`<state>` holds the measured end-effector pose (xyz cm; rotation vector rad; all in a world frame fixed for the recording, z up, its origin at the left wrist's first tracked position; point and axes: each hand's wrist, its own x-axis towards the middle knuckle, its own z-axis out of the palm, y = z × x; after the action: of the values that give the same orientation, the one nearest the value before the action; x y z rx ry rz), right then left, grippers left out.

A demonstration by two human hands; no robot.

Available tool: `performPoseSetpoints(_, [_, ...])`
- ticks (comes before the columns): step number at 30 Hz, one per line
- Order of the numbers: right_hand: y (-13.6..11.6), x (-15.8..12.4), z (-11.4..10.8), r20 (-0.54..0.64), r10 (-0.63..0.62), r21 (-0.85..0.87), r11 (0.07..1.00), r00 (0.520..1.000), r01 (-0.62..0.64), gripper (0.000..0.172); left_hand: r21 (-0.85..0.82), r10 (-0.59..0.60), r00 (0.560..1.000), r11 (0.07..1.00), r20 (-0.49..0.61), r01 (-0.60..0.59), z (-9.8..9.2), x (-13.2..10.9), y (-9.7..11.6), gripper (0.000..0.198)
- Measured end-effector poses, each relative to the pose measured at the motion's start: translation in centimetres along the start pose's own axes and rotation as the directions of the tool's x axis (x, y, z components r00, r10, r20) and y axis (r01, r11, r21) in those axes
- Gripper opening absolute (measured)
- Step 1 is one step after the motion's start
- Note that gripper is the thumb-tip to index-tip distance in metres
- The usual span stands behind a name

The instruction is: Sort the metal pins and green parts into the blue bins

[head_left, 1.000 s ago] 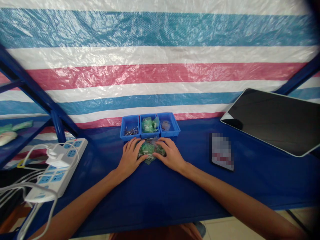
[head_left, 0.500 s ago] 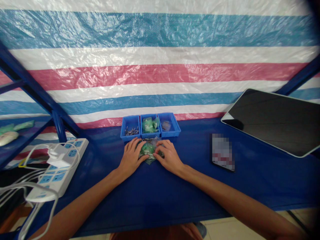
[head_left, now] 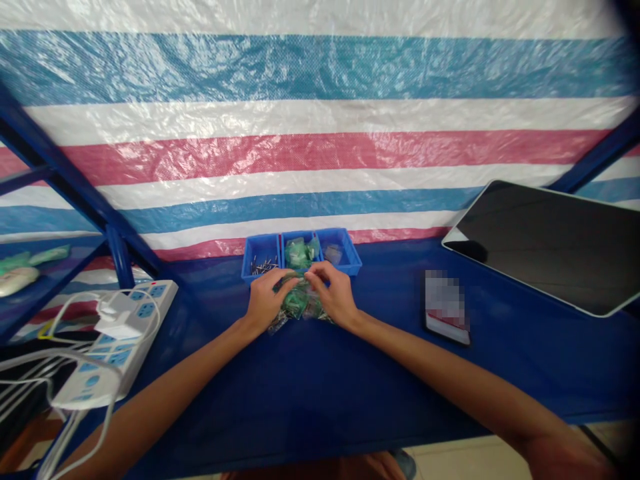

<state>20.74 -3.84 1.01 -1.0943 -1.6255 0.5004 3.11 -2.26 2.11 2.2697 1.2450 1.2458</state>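
My left hand (head_left: 267, 298) and my right hand (head_left: 336, 293) meet in front of three joined blue bins, their fingertips pinched close together. Between them is a thin green plastic piece, small and partly hidden by the fingers. Beneath and just in front of the fingers lies a pile of green and clear plastic packets (head_left: 296, 303) on the blue table. The left bin (head_left: 261, 248) holds thin metal pieces, the middle one green packets (head_left: 299, 252), the right one clear packets (head_left: 333, 253).
A power strip (head_left: 145, 333) with white cables lies at the left. To the right are a phone (head_left: 447, 327) and a large dark-screened device (head_left: 550, 247). A striped sheet (head_left: 320, 153) hangs behind the table (head_left: 310, 393).
Both hands have moved slightly away from me, toward the bins, and their fingertips have come together. More of the packet pile now shows below them.
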Motion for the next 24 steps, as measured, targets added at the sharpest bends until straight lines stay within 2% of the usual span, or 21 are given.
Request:
performPoseSetpoints(3, [0.8, 0.0, 0.8, -0.013, -0.016, 0.02, 1.0, 1.0, 0.016, 0.027, -0.093, -0.06, 0.994, 0.994, -0.093, 0.051, 0.7, 0.0, -1.2, 0.029])
performPoseSetpoints(7, [1.8, -0.7, 1.1, 0.052, -0.067, -0.021, 0.997, 0.996, 0.068, 0.028, -0.169, -0.09, 0.994, 0.983, -0.063, 0.078, 1.0, -0.5, -2.1, 0.03])
performPoseSetpoints(13, [2.4, -1.0, 1.2, -0.009, -0.049, -0.071, 0.996, 0.999, 0.049, 0.029, -0.05, 0.009, 0.999, 0.999, -0.051, -0.011, 0.4, -1.2, -2.3, 0.029])
performPoseSetpoints(18, [2.3, -1.2, 1.3, -0.011, -0.019, -0.013, 1.0, 1.0, 0.019, 0.024, -0.002, 0.046, 0.996, 0.999, -0.072, -0.047, 0.5, -1.7, -2.4, 0.027])
performPoseSetpoints(24, [1.9, -1.6, 1.4, -0.042, 0.025, 0.078, 0.997, 0.999, -0.021, 0.03, 0.005, 0.051, 0.994, 0.999, -0.093, -0.05, 0.7, -1.9, -2.5, 0.035])
